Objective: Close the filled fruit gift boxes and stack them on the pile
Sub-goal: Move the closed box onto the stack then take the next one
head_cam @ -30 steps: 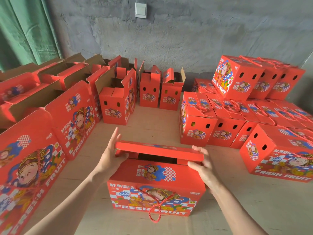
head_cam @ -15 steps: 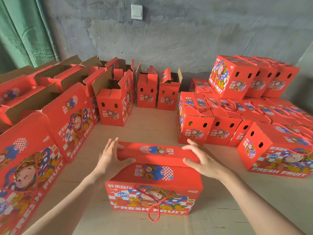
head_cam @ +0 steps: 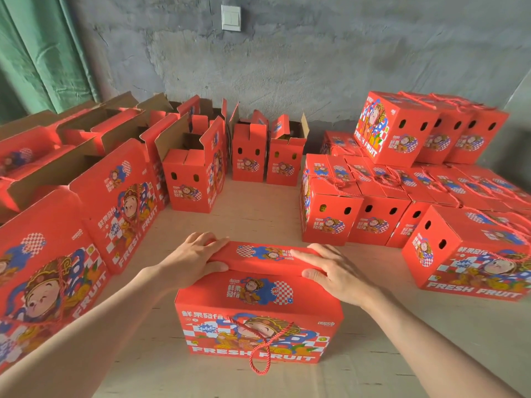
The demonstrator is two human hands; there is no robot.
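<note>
A red fruit gift box [head_cam: 258,308] printed FRESH FRUIT stands on the floor right in front of me, its red rope handle [head_cam: 260,359] hanging down the front. Its top flap [head_cam: 264,258] lies folded down flat over the opening. My left hand [head_cam: 192,261] holds the flap's left end, fingers curled over the far edge and thumb on the near edge. My right hand [head_cam: 330,272] lies on the flap's right end with straight fingers pressing down. The pile of closed boxes [head_cam: 373,216] stands to the right, with a second layer [head_cam: 402,130] on top at the back.
Open boxes with raised flaps line the left side [head_cam: 120,205] and the back wall [head_cam: 250,156]. One closed box [head_cam: 471,254] sits at the pile's near right corner. Bare wooden floor [head_cam: 258,208] lies between the rows. A green curtain [head_cam: 43,53] hangs at the far left.
The top flap, lifted a second ago, has been folded down flat onto the box. Both hands moved onto its top, and my view came closer.
</note>
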